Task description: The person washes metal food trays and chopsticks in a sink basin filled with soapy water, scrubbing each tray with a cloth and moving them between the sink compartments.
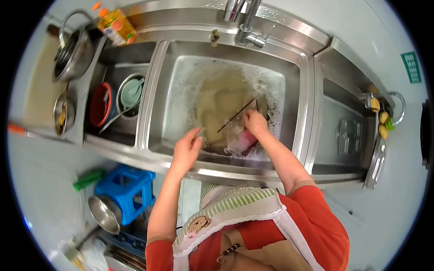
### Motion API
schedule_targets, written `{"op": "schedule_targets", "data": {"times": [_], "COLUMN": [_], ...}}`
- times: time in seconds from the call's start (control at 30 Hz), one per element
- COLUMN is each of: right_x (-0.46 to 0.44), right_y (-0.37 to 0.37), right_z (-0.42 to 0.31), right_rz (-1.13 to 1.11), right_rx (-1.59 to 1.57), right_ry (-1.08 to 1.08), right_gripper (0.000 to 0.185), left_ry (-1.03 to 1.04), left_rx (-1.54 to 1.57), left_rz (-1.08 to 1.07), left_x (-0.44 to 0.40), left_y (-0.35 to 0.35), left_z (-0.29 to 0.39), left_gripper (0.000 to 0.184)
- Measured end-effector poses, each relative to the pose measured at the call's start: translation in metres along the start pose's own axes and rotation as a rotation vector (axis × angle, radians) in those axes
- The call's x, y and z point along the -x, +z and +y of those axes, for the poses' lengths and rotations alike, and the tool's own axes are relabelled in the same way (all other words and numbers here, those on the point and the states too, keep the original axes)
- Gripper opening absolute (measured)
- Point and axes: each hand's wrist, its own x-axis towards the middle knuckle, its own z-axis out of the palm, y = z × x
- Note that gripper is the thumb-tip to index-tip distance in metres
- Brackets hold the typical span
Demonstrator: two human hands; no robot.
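3 stainless-steel basins stand in a row, and the widest, the rectangular central basin (203,49), holds cloudy, foam-flecked water. In it lies a broad tan fabric piece (226,90), apparently mostly under the surface. It should handle soft and limp, slippery with suds and heavy when waterlogged; a gathered hold at 2 edges would likely bear its weight better than a pinch at 1 corner.

The narrower right basin (332,122) contains a clear plastic tray (349,135). The left basin (122,54) contains a round red bowl (96,108) and, beside it, a round steel bowl (132,111) with a small pale-green bowl (129,95) inside. On the steel counter (79,117) at the left stand a deep steel pot (80,63) and a small steel bowl (70,113) of yellowish-brown pieces, too small to identify.

The 2 hands are apart. The left hand (186,148), fingers loosely spread, is near the front rim, gripping nothing visible. The right hand (256,123) curls over the fabric's right part, beside a bright pink item (246,140); I cannot tell whether it clamps either. Thinnest is a dark, narrow strip (230,120) across the fabric.
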Motion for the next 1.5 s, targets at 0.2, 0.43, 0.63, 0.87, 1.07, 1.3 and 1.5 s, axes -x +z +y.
{"op": "schedule_targets", "data": {"times": [0.2, 0.43, 0.63, 0.87, 1.07, 1.3, 1.5], "right_x": [-0.017, -0.015, 0.024, 0.003, 0.061, 0.116, 0.137], "right_y": [0.021, 0.026, 0.037, 0.068, -0.012, -0.054, -0.033], "right_z": [0.005, -0.037, -0.019, 0.028, 0.016, 0.030, 0.043], "right_rz": [0.500, 0.171, 0.060, -0.370, -0.294, 0.174, 0.323], "right_rx": [0.056, 0.107, 0.200, 0.103, -0.014, -0.322, -0.398], "right_ry": [0.139, 0.139, 0.147, 0.219, 0.074, 0.067, 0.083], "right_gripper": [0.027, 0.058, 0.082, 0.042, 0.027, 0.024, 0.021], "left_ry": [0.147, 0.068, 0.048, -0.007, -0.048, 0.104, -0.132], "left_rx": [-0.410, -0.560, -0.590, -0.405, -0.213, -0.662, -0.858], "left_rz": [-0.195, -0.226, -0.514, -0.649, -0.962, -0.303, -0.001], "left_x": [-0.102, -0.150, -0.161, -0.156, -0.142, -0.144, -0.160], "left_y": [0.009, 0.009, 0.031, 0.095, 0.131, 0.108, 0.076], "left_z": [-0.049, -0.100, -0.108, -0.089, -0.075, -0.106, -0.154], "left_gripper": [0.035, 0.036, 0.051, 0.060, 0.052, 0.044, 0.059]}}
